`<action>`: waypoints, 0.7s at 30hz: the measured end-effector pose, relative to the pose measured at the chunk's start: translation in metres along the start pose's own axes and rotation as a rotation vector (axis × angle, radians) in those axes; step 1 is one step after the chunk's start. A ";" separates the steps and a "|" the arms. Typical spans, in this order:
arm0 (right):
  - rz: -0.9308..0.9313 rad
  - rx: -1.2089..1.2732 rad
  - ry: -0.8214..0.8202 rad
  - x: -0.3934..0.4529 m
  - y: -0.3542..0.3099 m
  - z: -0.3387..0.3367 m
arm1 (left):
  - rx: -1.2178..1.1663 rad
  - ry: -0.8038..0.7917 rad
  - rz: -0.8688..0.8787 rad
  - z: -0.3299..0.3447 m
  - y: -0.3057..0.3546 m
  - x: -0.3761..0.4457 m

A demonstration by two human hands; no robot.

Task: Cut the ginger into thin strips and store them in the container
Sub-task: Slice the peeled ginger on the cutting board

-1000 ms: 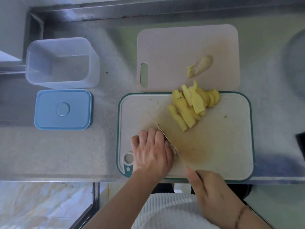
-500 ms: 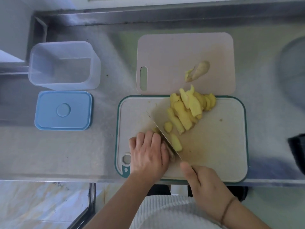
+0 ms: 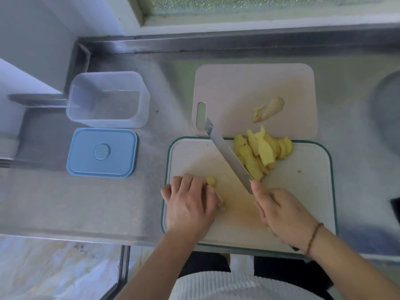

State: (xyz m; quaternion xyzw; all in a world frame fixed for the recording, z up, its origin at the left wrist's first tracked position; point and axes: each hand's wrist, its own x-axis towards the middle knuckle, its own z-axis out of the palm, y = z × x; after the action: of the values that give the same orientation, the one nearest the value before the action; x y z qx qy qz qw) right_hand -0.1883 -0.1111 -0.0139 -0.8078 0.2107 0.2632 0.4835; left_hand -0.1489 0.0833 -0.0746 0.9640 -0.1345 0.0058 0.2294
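Curling my left hand (image 3: 190,204) fingers over ginger slices (image 3: 213,191), I grip the knife (image 3: 229,156) in my right hand (image 3: 281,213).

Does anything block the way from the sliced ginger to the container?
Nothing visible does. The container stands open, its blue lid lying beside it on the counter. Only bare counter lies between it and the ginger slices on the green-rimmed board.

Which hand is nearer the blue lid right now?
Left. The left hand rests on the green-rimmed board's near-left part, just right of the blue lid. The right hand, gripping the knife, is farther right.
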 end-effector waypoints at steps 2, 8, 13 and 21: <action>0.042 0.026 0.017 -0.009 0.006 0.002 | 0.073 -0.041 -0.022 -0.002 0.004 0.000; 0.041 0.047 0.066 -0.025 0.022 0.005 | -0.069 -0.048 -0.119 -0.007 0.014 -0.002; 0.041 0.061 0.069 -0.027 0.028 0.006 | -0.217 0.062 -0.176 -0.024 -0.007 0.027; 0.012 0.062 0.098 -0.034 0.023 0.006 | 0.213 -0.099 0.274 -0.015 -0.015 0.038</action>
State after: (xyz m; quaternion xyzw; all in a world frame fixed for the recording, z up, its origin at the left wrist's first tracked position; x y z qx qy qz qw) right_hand -0.2294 -0.1131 -0.0099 -0.8030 0.2469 0.2195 0.4960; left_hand -0.1073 0.0934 -0.0652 0.9546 -0.2741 0.0038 0.1164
